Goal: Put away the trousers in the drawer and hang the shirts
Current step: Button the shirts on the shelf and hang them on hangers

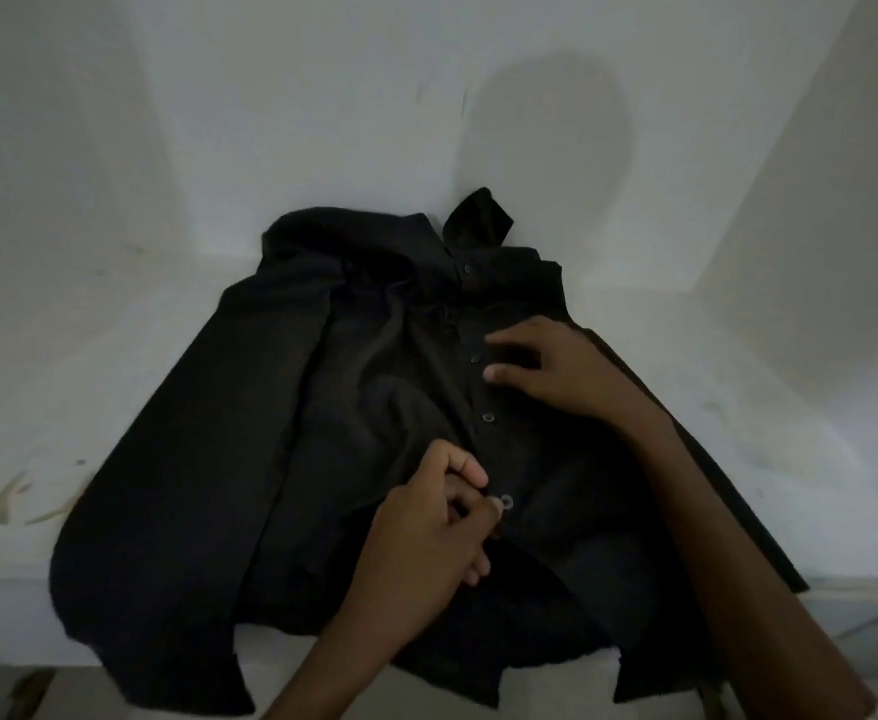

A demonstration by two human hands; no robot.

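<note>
A black button-up shirt (249, 433) lies spread front-up on a white shelf (88, 324), its collar toward the back wall and its hem and sleeves hanging over the front edge. My left hand (426, 532) pinches the shirt's front edge beside a pale button (507, 502) low on the placket. My right hand (546, 368) rests on the shirt's right chest next to the button row, fingers loosely bent. No trousers and no hanger are in view.
The shelf sits in a dim white alcove with a back wall (322, 122) and a side wall (816, 200) on the right. Scuff marks (15, 498) mark the shelf's left part. Its front edge (0, 584) drops off below the shirt.
</note>
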